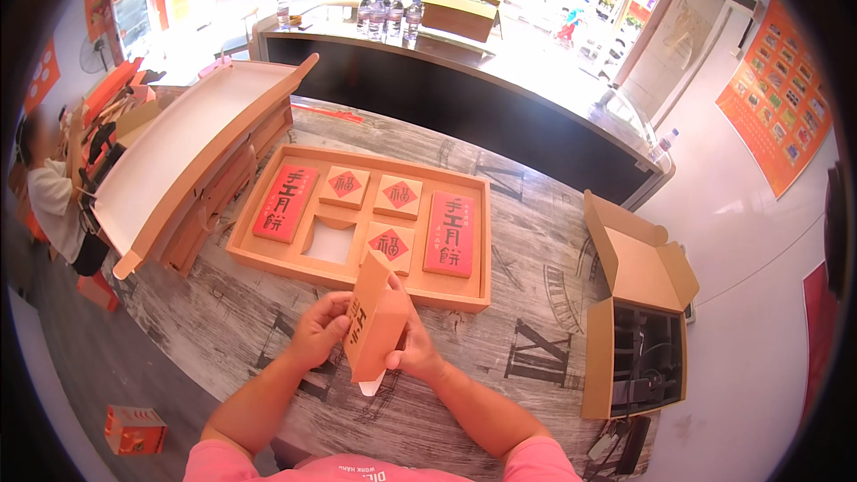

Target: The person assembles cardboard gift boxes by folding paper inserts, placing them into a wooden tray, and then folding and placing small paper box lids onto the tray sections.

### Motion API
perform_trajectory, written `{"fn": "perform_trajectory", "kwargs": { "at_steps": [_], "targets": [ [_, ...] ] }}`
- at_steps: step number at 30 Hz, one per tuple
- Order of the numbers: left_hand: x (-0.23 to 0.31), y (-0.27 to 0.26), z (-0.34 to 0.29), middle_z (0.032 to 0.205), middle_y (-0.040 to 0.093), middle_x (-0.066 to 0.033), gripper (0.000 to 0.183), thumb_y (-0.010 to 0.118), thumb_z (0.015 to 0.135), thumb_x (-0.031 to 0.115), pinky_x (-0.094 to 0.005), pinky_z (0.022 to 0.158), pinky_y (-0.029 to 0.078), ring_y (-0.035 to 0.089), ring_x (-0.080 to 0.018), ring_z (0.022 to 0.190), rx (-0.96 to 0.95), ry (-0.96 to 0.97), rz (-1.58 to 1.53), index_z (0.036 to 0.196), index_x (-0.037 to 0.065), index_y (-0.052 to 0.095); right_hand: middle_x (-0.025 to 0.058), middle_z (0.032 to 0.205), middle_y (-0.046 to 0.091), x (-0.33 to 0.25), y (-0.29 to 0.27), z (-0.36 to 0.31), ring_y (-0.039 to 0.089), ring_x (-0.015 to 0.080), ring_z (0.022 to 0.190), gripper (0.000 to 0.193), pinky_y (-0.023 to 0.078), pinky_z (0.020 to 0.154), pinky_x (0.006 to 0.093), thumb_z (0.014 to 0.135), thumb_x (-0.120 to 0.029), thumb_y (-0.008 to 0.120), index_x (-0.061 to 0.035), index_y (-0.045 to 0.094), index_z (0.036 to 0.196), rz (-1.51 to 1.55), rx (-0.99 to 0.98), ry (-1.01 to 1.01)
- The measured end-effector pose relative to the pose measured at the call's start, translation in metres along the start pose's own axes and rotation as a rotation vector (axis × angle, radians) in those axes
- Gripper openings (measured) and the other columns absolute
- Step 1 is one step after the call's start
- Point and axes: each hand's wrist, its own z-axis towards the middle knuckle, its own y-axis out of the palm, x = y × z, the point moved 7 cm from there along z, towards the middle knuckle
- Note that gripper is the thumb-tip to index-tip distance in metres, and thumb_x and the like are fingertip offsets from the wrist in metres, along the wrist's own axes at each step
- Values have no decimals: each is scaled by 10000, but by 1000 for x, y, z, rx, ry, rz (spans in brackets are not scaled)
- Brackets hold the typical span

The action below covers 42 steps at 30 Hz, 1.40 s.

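Between my two hands is a small brown cardboard box, tilted, with black lettering on its left face and a white piece poking out below. My left hand pinches its left side, and my right hand wraps round its right side. Just beyond lies a shallow cardboard tray. Inside it are a long red-topped box at the left, another red-topped box at the right, and three small square boxes with red diamonds. A white bottom shows through one square cut-out.
At the left stands a large cardboard lid with a white inside. An open carton holding a dark device sits at the table's right edge. Water bottles and a carton stand on the far counter. A person is at far left.
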Motion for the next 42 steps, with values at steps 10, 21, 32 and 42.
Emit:
{"fn": "perform_trajectory", "kwargs": {
  "at_steps": [10, 21, 32, 42],
  "targets": [
    [24, 24, 2, 1495, 476, -152, 1164, 730, 805, 739, -403, 1128, 423, 497, -271, 1371, -204, 92, 138, 1544, -72, 342, 171, 1638, 306, -4, -1, -4, 381, 269, 1478, 1519, 327, 1193, 412, 591, -476, 987, -23, -12, 1643, -339, 97, -225],
    [-13, -2, -8, 1428, 563, -133, 728, 480, 1066, 495, -355, 1114, 417, 541, -200, 1313, -74, -118, -287, 1541, -39, 344, 117, 1553, 431, -10, -3, -6, 474, 206, 1381, 732, 374, 1152, 364, 1005, -91, 640, -4, 241, 1613, -164, 134, -177],
    [36, 6, -2, 1341, 524, -96, 582, 652, 1022, 340, -335, 1028, 450, 563, -182, 1196, -21, 371, 270, 1461, 22, 438, 102, 1417, 469, -11, -5, -2, 563, 181, 1221, 529, 482, 1015, 329, 954, -49, 684, 6, 463, 1431, -323, 108, -205],
    [19, -10, -1, 1114, 551, -52, 309, 595, 1059, 343, -262, 863, 443, 532, -116, 993, 79, 258, 399, 1056, 33, 587, 120, 1401, 417, -13, -3, -3, 521, 207, 1237, 412, 458, 1014, 336, 934, -85, 687, -8, 498, 1291, -697, 73, -261]
  ]
}}
